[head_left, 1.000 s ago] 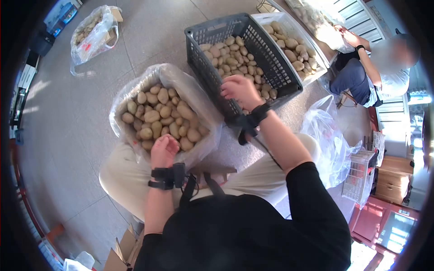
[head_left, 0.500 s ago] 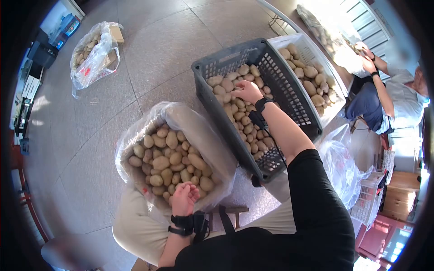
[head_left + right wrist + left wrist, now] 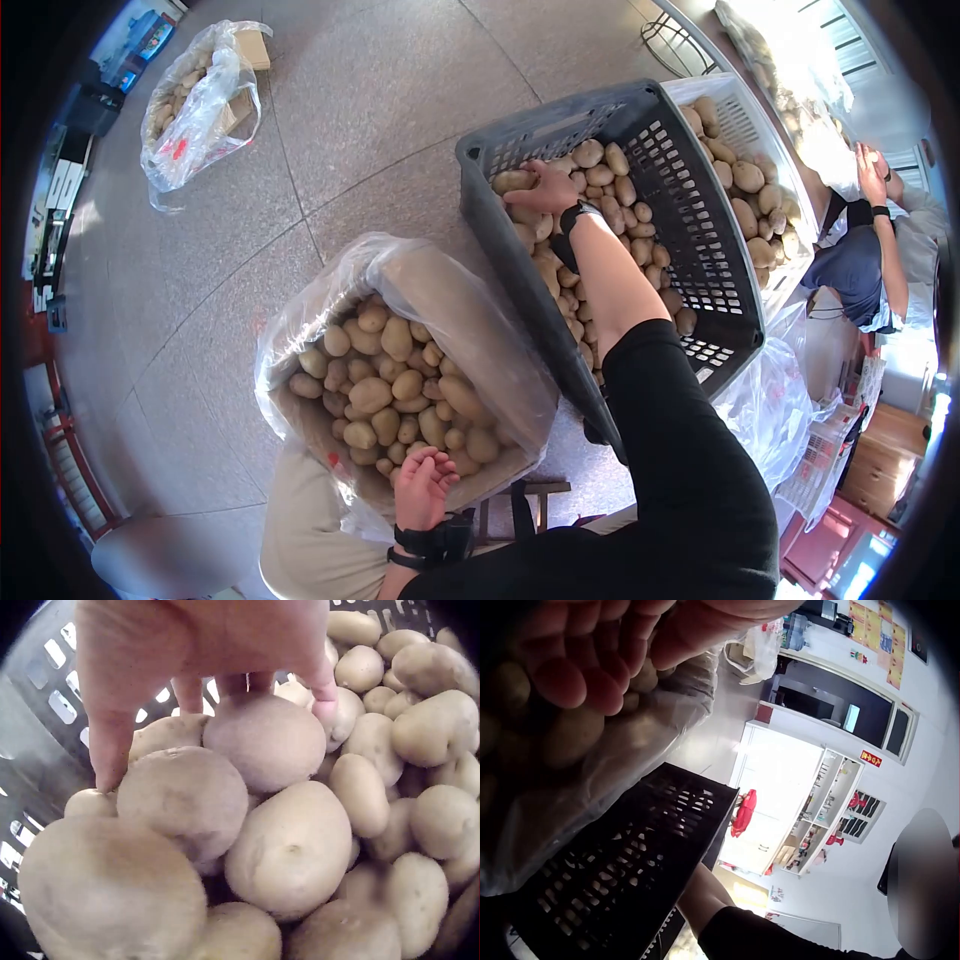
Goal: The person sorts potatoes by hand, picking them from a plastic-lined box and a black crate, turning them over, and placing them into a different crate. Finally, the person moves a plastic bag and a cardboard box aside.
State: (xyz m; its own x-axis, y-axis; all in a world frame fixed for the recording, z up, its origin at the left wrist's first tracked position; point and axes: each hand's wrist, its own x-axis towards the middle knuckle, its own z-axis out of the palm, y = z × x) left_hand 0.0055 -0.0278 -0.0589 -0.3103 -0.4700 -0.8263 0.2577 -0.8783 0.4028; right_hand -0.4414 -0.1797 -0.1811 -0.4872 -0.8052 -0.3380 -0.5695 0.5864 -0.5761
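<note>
In the head view my right hand (image 3: pixel 548 190) reaches into the far left corner of the black crate (image 3: pixel 545 135). Its thumb and fingers are spread on either side of a potato (image 3: pixel 513 181). The right wrist view shows the fingers (image 3: pixel 189 694) pointing down among the potatoes, some tips hidden behind a round potato (image 3: pixel 266 742). Near the front edge of the plastic-lined container (image 3: pixel 490 300), my left hand (image 3: pixel 424 487) hovers palm up, fingers loosely curled and holding nothing. Below it lie several potatoes (image 3: pixel 371 395); the left wrist view shows this hand (image 3: pixel 592 645) close over them.
A white crate of potatoes (image 3: pixel 765 190) adjoins the black one. Another person (image 3: pixel 885 230) sits at right beside a potato bag (image 3: pixel 770 70). A clear bag of potatoes (image 3: pixel 190 110) stands on the floor at far left; crumpled plastic (image 3: pixel 765 390) lies at right.
My right hand has gone from above the crate's near side to its far left corner, down among the potatoes. The left hand stays over the lined container's front edge. The head view has shifted.
</note>
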